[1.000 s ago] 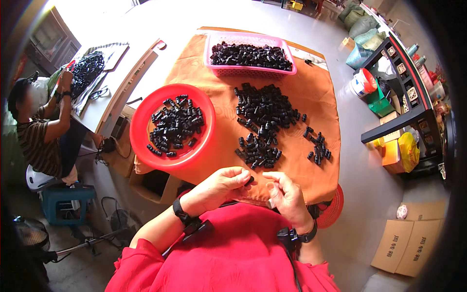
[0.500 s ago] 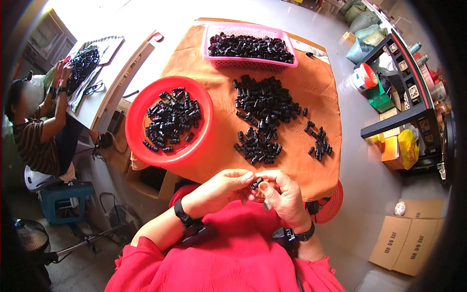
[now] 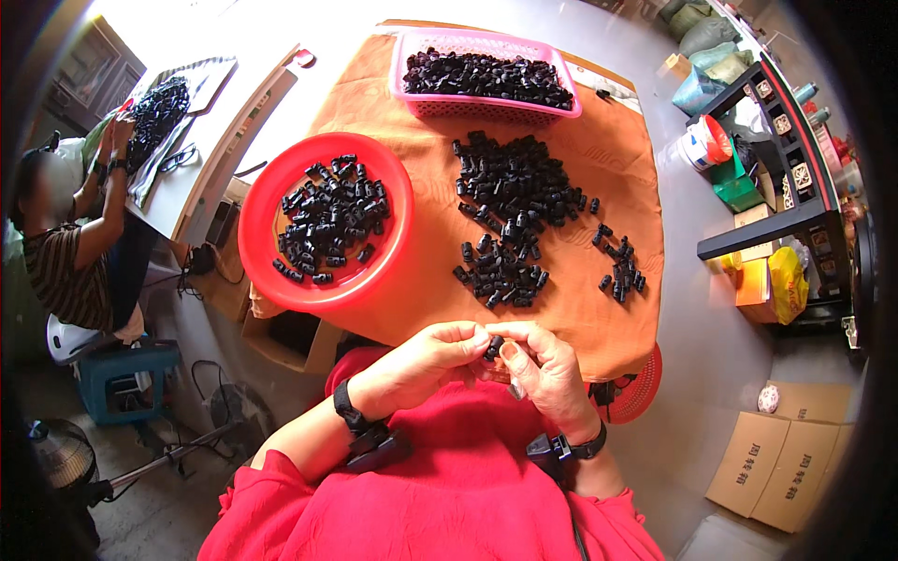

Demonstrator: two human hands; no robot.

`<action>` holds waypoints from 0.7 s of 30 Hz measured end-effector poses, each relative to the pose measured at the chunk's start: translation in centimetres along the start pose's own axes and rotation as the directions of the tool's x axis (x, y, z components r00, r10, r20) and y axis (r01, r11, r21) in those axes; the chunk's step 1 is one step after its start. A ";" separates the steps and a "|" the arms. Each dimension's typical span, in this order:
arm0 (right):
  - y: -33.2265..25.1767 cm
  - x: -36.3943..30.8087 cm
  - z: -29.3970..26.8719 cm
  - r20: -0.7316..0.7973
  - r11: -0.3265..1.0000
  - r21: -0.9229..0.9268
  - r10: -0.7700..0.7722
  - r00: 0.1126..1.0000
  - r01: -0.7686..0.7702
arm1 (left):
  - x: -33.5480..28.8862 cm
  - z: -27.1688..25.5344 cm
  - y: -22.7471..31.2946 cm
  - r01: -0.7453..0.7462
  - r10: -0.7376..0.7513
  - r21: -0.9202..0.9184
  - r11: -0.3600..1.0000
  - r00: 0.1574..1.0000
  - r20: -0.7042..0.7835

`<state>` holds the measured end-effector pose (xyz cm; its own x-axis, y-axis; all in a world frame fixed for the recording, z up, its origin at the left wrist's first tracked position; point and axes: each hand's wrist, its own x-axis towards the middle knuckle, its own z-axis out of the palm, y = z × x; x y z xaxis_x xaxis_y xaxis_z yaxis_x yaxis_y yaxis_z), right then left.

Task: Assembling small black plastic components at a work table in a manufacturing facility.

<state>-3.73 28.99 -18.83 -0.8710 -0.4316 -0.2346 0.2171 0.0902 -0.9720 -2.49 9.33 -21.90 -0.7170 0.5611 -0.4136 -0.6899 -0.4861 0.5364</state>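
A small black cylindrical plastic part (image 3: 493,348) sits between my two hands in front of my chest. The fingertips of my left hand (image 3: 435,357) pinch it from one side. My right hand (image 3: 545,367) grips its other side with thumb and fingers. A small shiny silvery piece (image 3: 516,388) shows below the right thumb; what it is I cannot make out. Beyond my hands, a pile of like black parts (image 3: 519,182) covers the middle of the orange cloth. At the left a red round basin (image 3: 398,210) holds more of them.
A pink basket (image 3: 496,39) full of smaller black pieces stands at the table's far side. A small group of black parts (image 3: 619,266) lies at the right of the orange tablecloth (image 3: 599,323). Another person (image 3: 70,271) handles black pieces at the left table.
The view has shifted slightly, so the table's things sit a little differently in it. Both hands stay together on the black part, with only slight finger movement.
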 end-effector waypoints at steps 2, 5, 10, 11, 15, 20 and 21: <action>-0.2 0.0 -0.1 0.003 1.000 -0.002 0.008 1.000 -0.008 | 0.0 0.0 0.0 0.005 -0.005 -0.002 1.000 1.000 -0.007; 0.2 -0.1 -0.2 0.006 1.000 0.019 0.017 1.000 -0.017 | 0.0 0.0 0.1 0.012 -0.012 -0.012 1.000 1.000 -0.024; -0.3 -0.1 -0.3 0.022 0.997 -0.048 -0.061 0.998 0.062 | -0.1 0.1 0.3 0.009 -0.009 -0.008 1.000 1.000 0.026; -0.2 -0.1 -0.3 0.020 0.996 -0.049 -0.073 0.997 0.074 | -0.1 0.1 0.3 0.011 -0.011 -0.008 1.000 1.000 0.027; -0.4 -0.2 -0.2 0.007 0.999 -0.022 -0.046 0.999 0.046 | -0.1 0.0 0.1 0.050 -0.046 -0.076 0.996 0.997 0.057; 0.2 -0.2 -0.4 -0.015 0.999 -0.032 -0.041 0.999 0.040 | 0.0 0.0 -0.1 0.053 -0.045 -0.091 0.994 0.995 0.088; 0.3 -0.2 -0.4 -0.018 0.999 -0.031 -0.033 0.999 0.032 | 0.0 -0.1 -0.1 0.055 -0.046 -0.103 0.993 0.995 0.084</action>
<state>-3.67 29.49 -19.09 -0.8855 -0.4181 -0.2029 0.1754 0.1036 -0.9790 -2.43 9.37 -22.05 -0.6735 0.6374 -0.3744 -0.7347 -0.5209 0.4346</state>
